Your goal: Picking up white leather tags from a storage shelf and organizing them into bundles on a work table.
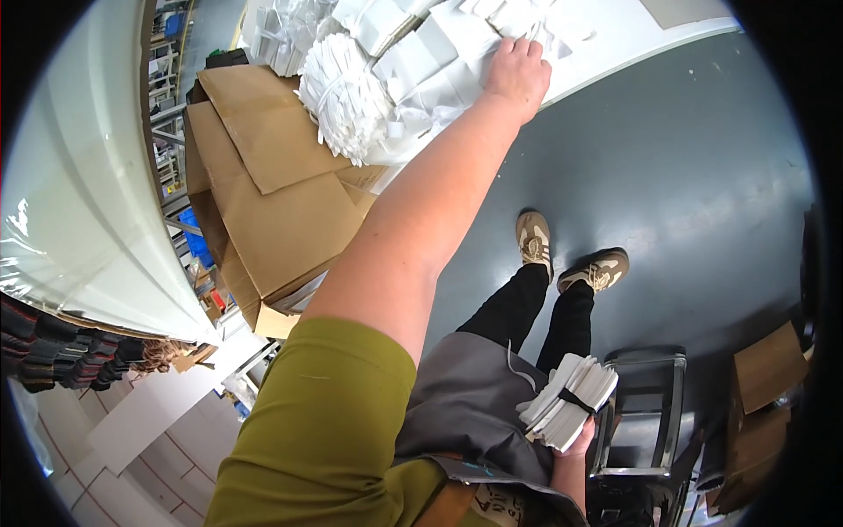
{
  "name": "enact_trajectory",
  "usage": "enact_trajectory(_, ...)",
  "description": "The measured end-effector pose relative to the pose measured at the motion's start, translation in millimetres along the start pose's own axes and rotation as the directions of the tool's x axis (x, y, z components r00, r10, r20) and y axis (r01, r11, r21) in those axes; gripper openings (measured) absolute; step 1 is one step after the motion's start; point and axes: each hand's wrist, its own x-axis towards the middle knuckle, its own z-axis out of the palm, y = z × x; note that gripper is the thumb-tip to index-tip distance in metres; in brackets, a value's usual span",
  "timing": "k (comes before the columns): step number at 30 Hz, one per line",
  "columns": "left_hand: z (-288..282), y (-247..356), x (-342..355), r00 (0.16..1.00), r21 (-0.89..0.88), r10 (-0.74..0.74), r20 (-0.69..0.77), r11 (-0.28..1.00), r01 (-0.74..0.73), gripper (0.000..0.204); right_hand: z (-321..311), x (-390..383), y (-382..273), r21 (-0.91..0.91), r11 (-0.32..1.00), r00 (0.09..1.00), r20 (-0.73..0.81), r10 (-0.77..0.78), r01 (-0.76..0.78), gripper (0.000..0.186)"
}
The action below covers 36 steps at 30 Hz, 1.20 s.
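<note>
We're clasping a bundle [562, 411] in our right hand [575, 439]; our half-curled left hand [520, 79] is resting beside white papers [423, 61], hold unclear.

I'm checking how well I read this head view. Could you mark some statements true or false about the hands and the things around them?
1. The right hand holds a stack of thin white pieces. True.
2. The band around that stack is red. False: it is black.
3. A cardboard box shows to the left of the bare forearm. True.
4. The left hand lies on that box. False: it is at the white bundles on the white table.
5. The sleeve is olive green. True.
</note>
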Motion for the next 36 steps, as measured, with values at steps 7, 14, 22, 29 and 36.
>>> enact_trajectory(7,-9,0,0,0.999,0.075,-0.033,-0.007,0.997,0.033,0.018,-43,0,10,-0.09,0.996,1.0,-0.018,0.011,-0.012,0.1)
enact_trajectory(14,1,1,6,0.986,0.002,-0.124,-0.108,0.992,0.125,0.018,-27,-6,15,0.011,1.0,0.999,-0.043,0.01,-0.009,0.075)
enact_trajectory(22,-4,0,3,0.993,-0.009,-0.106,-0.057,0.994,0.105,0.018,-4,-3,15,-0.017,1.0,0.998,-0.053,0.017,-0.017,0.085)
enact_trajectory(29,-5,0,4,0.992,-0.101,-0.127,-0.02,0.987,0.124,0.014,31,2,11,-0.003,0.999,0.999,0.016,0.043,-0.043,0.09)
enact_trajectory(36,-9,-7,6,0.992,-0.105,-0.111,-0.059,0.989,0.105,0.015,42,3,3,0.009,0.996,0.993,0.087,0.084,-0.085,0.101)
